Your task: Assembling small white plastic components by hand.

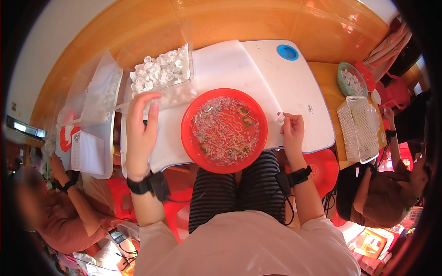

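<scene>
My left hand [142,131] is raised over the left side of the white table [304,92], fingers stretched and thumb apart, with nothing seen in it. Just beyond it stands a clear plastic bin [191,69] heaped with small white ring-shaped plastic pieces [159,70]. On the right, my right hand [293,131] pinches a small white plastic piece [280,117] between thumb and fingers. Between my hands a red round basin [186,131] sits at the near table edge, above my lap. Many small clear, thin plastic parts [225,129] lie in it.
Left stands another clear bin [99,87] and a white basket [87,152]. To the right are a white perforated basket [359,131] and a green bowl [352,79] of white pieces. A blue round inset [287,52] marks the far table corner. People sit on both sides.
</scene>
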Demonstrator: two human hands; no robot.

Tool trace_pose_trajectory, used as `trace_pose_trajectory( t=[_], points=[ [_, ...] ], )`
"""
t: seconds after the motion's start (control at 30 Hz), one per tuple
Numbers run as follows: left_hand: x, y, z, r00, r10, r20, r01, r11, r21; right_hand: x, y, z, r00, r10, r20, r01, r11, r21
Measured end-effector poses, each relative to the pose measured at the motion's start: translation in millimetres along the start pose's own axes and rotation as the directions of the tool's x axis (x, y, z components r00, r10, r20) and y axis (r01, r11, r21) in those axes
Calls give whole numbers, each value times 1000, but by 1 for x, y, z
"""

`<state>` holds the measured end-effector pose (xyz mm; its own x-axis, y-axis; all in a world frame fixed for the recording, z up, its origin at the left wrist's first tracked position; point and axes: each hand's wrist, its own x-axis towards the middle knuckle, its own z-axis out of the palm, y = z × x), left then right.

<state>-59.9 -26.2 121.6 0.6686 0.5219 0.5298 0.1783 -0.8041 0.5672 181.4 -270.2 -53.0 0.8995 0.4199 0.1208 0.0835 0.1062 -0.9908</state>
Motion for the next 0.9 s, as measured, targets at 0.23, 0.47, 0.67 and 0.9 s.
trace_pose_trajectory(
  t=[0.23,0.47,0.67,0.9],
  points=[
    [32,-74,25,995,-87,42,79,982,170,-4,-3,1,999,-28,-31,28,1000,5],
    [96,-96,36,513,-483,709,426,861,279,-4,-7,-3,999,7,-32,-10,996,-89],
    [115,-101,17,203,-525,827,518,774,364,6,13,4,977,-212,-29,198,944,-264],
    [115,-87,29,266,-439,858,611,765,202,1,8,8,955,-294,-50,267,918,-292]
  ],
)
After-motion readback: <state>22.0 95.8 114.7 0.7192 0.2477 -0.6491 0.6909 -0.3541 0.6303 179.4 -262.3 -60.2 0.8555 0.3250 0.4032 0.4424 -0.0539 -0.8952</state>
